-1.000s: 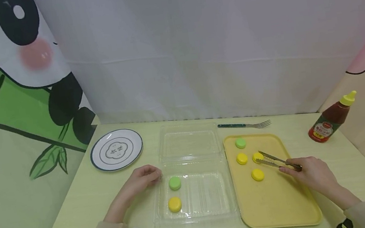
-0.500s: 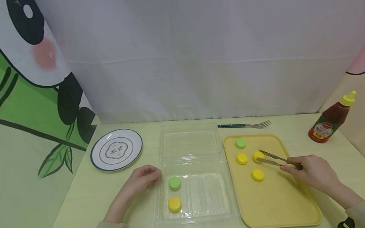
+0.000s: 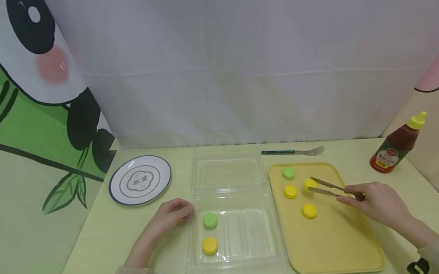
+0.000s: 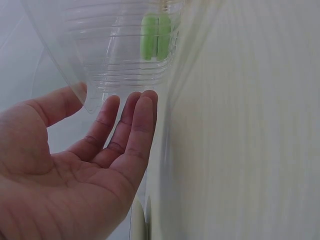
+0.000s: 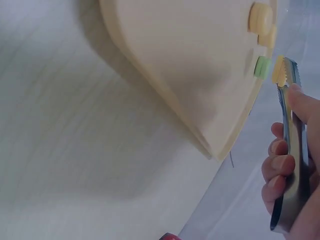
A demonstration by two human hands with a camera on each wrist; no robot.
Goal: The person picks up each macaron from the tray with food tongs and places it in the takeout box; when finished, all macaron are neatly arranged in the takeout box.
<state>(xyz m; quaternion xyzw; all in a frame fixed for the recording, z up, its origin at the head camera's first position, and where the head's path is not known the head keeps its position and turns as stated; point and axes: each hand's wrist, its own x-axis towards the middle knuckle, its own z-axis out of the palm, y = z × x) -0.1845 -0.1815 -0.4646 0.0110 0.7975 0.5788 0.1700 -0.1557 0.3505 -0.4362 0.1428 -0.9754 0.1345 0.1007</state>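
Note:
My right hand (image 3: 378, 203) holds metal tongs (image 3: 338, 188) over the yellow tray (image 3: 332, 247). The tong tips lie around a yellow macaron (image 3: 309, 184); whether they clamp it I cannot tell. Also on the tray are a green macaron (image 3: 288, 173) and two other yellow macarons (image 3: 309, 211). Thumb and fingers of my left hand (image 3: 169, 219) pinch the left rim of a clear plastic box (image 3: 250, 233), seen close up in the left wrist view. Inside the box sit a green macaron (image 3: 209, 220) and a yellow macaron (image 3: 209, 246), one behind the other.
The box's clear lid (image 3: 226, 169) lies folded back behind it. A white plate (image 3: 140, 180) stands at the back left. A green-handled fork (image 3: 293, 152) lies behind the tray, and a red sauce bottle (image 3: 397, 144) stands at the back right.
The right hand with the tongs has shifted slightly up and to the right in the head view. The tong tips stay around the same macaron. My left hand has not moved.

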